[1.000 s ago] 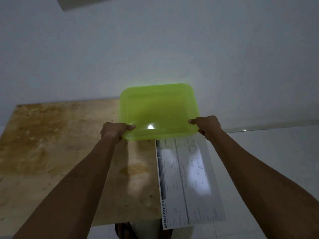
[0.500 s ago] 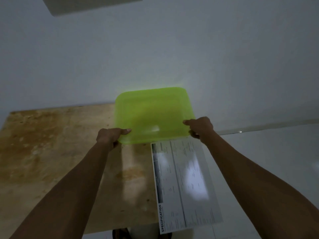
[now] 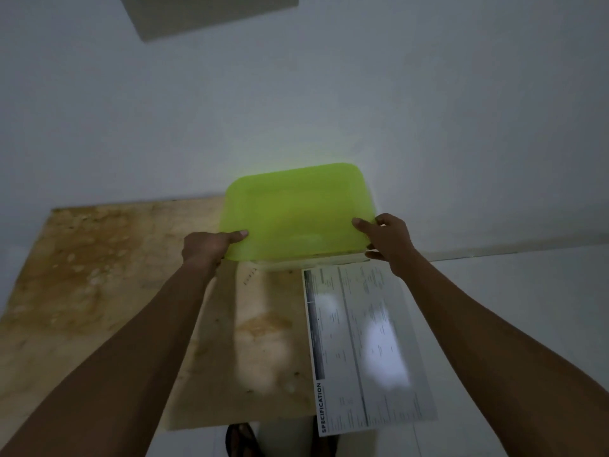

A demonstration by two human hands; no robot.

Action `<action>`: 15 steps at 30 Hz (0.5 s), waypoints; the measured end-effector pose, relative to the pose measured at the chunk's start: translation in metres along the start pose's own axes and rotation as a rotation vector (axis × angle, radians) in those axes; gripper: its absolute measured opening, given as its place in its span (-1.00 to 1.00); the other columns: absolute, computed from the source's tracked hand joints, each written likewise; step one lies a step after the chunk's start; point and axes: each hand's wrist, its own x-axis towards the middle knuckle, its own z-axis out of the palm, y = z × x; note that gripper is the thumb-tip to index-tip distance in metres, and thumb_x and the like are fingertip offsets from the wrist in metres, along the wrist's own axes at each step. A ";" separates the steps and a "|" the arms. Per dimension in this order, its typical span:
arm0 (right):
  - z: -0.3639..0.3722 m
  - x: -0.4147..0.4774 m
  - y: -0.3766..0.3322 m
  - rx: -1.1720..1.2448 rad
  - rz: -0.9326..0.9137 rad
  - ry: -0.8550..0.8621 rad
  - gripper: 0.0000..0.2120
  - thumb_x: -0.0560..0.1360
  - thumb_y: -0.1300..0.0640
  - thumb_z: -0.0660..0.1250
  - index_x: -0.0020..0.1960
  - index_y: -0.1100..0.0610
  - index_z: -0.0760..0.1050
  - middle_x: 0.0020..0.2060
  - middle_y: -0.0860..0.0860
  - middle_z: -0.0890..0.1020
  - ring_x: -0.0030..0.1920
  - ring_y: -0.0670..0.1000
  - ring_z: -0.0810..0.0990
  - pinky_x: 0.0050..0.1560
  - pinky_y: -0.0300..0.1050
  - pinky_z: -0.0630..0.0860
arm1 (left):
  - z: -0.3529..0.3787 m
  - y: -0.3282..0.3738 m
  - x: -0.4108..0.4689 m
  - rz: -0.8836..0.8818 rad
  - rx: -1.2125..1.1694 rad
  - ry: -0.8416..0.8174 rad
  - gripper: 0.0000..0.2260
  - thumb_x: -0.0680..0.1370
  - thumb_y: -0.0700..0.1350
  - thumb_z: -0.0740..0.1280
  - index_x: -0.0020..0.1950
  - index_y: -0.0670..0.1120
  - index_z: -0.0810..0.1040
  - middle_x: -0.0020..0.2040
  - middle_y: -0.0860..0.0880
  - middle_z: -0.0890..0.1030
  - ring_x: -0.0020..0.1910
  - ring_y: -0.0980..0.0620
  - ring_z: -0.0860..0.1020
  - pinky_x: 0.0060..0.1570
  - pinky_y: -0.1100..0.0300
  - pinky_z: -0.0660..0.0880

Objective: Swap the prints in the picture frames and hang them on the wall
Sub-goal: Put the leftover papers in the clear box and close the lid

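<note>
A lime-green plastic frame piece [image 3: 298, 209], rectangular with rounded corners, is held above the far edge of the wooden table [image 3: 99, 275], close to the white wall. My left hand [image 3: 209, 247] grips its lower left corner. My right hand [image 3: 387, 244] grips its lower right corner. A pale layer shows just under its near edge. A printed sheet headed SPECIFICATION [image 3: 362, 344] lies flat on the table's right side, overhanging the edge toward me.
A grey rectangular panel [image 3: 211, 13] hangs on the wall [image 3: 428, 127] at the top. White floor [image 3: 527, 291] lies right of the table. A dark sandal [image 3: 242, 440] shows below the table's near edge.
Both hands have carried the green piece slightly left and away. The view has tilted up, so more of the grey wall panel shows.
</note>
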 end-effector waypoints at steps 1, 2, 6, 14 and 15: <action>0.002 -0.004 0.001 0.016 -0.037 0.026 -0.61 0.42 -0.05 0.57 -0.16 0.16 0.42 -0.20 0.11 0.56 -0.29 0.08 0.54 -0.36 -0.11 0.57 | -0.004 0.001 -0.002 0.031 0.027 0.032 -0.42 0.06 0.16 0.69 -0.17 -0.18 0.59 -0.14 -0.19 0.65 -0.23 -0.14 0.62 -0.28 0.01 0.53; 0.005 -0.009 0.002 0.021 -0.077 0.055 -0.61 0.41 -0.06 0.57 -0.18 0.17 0.44 -0.24 0.11 0.57 -0.34 0.07 0.54 -0.39 -0.12 0.55 | -0.009 0.001 -0.005 0.066 0.051 0.067 -0.46 0.07 0.19 0.68 -0.24 -0.15 0.57 -0.09 -0.21 0.67 -0.13 -0.16 0.65 -0.17 -0.01 0.57; 0.039 -0.038 0.005 -0.084 -0.199 0.152 -0.35 0.24 -0.35 0.49 0.09 0.12 0.62 -0.13 0.08 0.68 -0.22 0.11 0.69 -0.15 0.09 0.67 | -0.044 -0.013 -0.013 0.162 0.046 0.190 -0.43 0.13 0.22 0.65 -0.07 -0.13 0.65 0.08 -0.11 0.68 0.09 -0.10 0.62 0.13 0.02 0.55; 0.183 -0.128 0.007 -0.200 -0.320 0.033 -0.28 0.27 -0.31 0.42 0.26 0.15 0.61 -0.21 0.11 0.69 -0.15 0.17 0.70 -0.01 0.10 0.62 | -0.188 -0.076 -0.002 0.124 0.104 0.355 -0.31 0.18 0.29 0.57 0.10 -0.18 0.67 0.09 -0.17 0.69 0.09 -0.15 0.63 0.07 0.01 0.52; 0.203 -0.138 0.007 -0.222 -0.332 0.016 -0.32 0.30 -0.26 0.45 0.26 0.16 0.61 -0.22 0.12 0.69 -0.15 0.17 0.69 -0.01 0.08 0.60 | -0.205 -0.087 0.002 0.123 0.111 0.373 -0.36 0.24 0.24 0.57 0.11 -0.20 0.67 0.09 -0.19 0.68 0.10 -0.17 0.62 0.07 0.02 0.50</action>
